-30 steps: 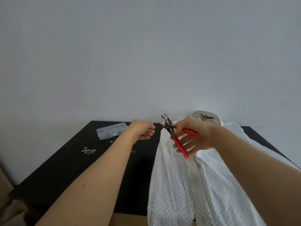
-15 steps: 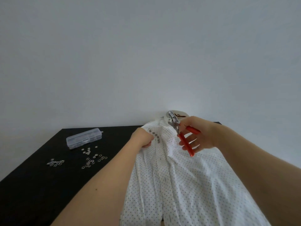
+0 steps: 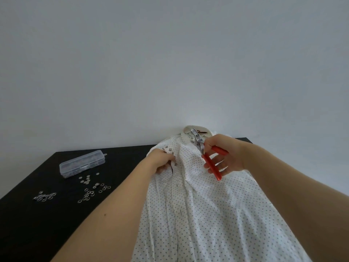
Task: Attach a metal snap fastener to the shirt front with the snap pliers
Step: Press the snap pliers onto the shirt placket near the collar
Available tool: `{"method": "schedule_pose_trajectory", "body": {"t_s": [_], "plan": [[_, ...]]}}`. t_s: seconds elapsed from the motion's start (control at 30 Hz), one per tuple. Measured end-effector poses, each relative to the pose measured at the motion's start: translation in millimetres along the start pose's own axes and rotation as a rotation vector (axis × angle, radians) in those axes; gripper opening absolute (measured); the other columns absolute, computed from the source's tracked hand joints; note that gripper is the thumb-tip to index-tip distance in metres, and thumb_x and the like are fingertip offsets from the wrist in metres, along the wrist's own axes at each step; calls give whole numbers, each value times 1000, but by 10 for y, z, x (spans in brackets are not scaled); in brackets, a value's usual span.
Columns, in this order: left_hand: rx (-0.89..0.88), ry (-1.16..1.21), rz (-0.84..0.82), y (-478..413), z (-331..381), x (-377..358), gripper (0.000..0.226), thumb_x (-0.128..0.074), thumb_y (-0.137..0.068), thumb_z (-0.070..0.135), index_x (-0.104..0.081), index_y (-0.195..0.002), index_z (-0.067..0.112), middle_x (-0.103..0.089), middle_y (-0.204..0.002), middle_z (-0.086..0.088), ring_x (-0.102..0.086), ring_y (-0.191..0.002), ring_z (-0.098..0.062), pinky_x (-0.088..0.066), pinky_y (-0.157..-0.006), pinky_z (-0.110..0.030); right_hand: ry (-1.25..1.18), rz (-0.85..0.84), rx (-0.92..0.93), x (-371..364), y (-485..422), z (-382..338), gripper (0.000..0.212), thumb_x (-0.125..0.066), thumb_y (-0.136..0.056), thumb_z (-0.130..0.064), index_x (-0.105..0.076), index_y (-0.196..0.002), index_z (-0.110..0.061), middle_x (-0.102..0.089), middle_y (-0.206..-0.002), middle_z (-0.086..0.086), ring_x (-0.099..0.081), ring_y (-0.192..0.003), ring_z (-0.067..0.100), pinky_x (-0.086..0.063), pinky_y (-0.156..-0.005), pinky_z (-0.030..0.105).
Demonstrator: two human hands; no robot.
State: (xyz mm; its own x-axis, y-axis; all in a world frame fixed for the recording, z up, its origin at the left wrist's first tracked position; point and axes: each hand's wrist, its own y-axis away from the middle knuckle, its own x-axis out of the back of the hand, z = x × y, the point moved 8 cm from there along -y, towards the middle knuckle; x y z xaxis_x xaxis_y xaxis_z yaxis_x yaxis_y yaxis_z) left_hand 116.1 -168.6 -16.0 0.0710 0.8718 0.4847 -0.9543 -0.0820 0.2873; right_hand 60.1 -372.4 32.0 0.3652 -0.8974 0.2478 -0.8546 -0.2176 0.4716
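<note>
A white dotted shirt (image 3: 207, 214) lies front-up on the black counter (image 3: 47, 224), with metal snaps (image 3: 171, 149) set in its front edge near the collar. Left of the shirt lie loose snap rings (image 3: 92, 188) and a clear plastic box (image 3: 82, 163). The left hand (image 3: 162, 161) pinches that snap-bearing edge. The right hand (image 3: 224, 156), its grip curled round the red handles, holds the snap pliers (image 3: 210, 166) above the shirt's collar end.

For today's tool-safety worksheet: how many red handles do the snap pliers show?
2. On the snap pliers, the upper handle sticks out rightward from the right hand; the lower handle slants down across its fingers, above the shirt. None seems hidden.
</note>
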Motion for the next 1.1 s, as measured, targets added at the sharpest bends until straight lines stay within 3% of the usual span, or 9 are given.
{"method": "schedule_pose_trajectory", "body": {"t_s": [0.13, 0.3, 0.47, 0.6, 0.67, 0.73, 0.87, 1.0, 1.1], "plan": [[40, 158, -34, 39, 18, 32, 8, -53, -88, 11, -49, -90, 5, -58, -60, -8, -56, -49, -16, -38, -44, -21, 6, 0, -8, -10, -41, -5, 34, -57, -70, -22, -61, -99, -5, -66, -96, 17, -63, -89, 34, -52, -91, 45], [22, 253, -111, 68, 62, 85, 31, -68, -81, 12, -62, -109, -1, -61, -71, -10, -58, -58, -17, -53, -65, -27, 16, -16, -10, -78, -67, -23, 34, -56, -71, -22, -60, -100, -5, -64, -98, 18, -62, -89, 34, -52, -93, 46], [47, 44, -67, 88, 3, 226, 28, -78, -75, 25, -68, -94, 7, -49, -63, 0, -39, -49, -9, -29, -42, -20, 46, -58, -42, -179, -96, 24, 37, -56, -68, -22, -59, -100, -4, -63, -101, 20, -61, -89, 35, -49, -97, 51], [56, 99, -51, 136, -69, 354, 26, -72, -81, 17, -65, -103, 4, -53, -71, -3, -51, -51, -9, -41, -41, -17, 19, -81, -66, -254, -138, 71, 57, -61, -45, -22, -55, -100, -5, -56, -100, 20, -56, -88, 36, -49, -95, 49], [64, 140, -61, 148, -121, 402, 33, -73, -81, 16, -65, -110, 4, -56, -74, -5, -57, -56, -10, -52, -50, -19, 9, -76, -69, -283, -168, 70, 61, -60, -42, -23, -54, -101, -5, -54, -100, 20, -55, -87, 36, -51, -90, 46], [78, 188, -71, 160, -165, 406, 34, -73, -81, 15, -65, -113, 3, -60, -73, -7, -62, -57, -12, -58, -60, -23, -13, -65, -62, -278, -202, 64, 61, -60, -43, -21, -54, -102, -6, -54, -100, 20, -55, -85, 35, -52, -85, 44], [103, 281, -103, 206, -224, 376, 26, -71, -83, 13, -63, -105, 0, -66, -70, -12, -68, -54, -15, -61, -62, -28, 0, -29, -58, -265, -271, 41, 63, -59, -45, -19, -54, -106, -6, -55, -100, 21, -57, -86, 37, -53, -83, 45], [130, 364, -155, 256, -253, 318, 16, -66, -87, 12, -58, -100, 7, -70, -66, -14, -69, -64, -21, -61, -66, -32, 18, 17, -40, -258, -306, -2, 45, -58, -61, -19, -55, -104, -5, -56, -98, 19, -57, -85, 34, -54, -76, 41], [152, 364, -195, 256, -289, 275, 22, -67, -86, 15, -58, -105, 9, -67, -79, -14, -67, -60, -20, -61, -64, -32, 42, 47, -5, -268, -334, -41, 42, -57, -65, -18, -54, -104, -5, -55, -96, 17, -56, -84, 32, -52, -74, 39]]}}
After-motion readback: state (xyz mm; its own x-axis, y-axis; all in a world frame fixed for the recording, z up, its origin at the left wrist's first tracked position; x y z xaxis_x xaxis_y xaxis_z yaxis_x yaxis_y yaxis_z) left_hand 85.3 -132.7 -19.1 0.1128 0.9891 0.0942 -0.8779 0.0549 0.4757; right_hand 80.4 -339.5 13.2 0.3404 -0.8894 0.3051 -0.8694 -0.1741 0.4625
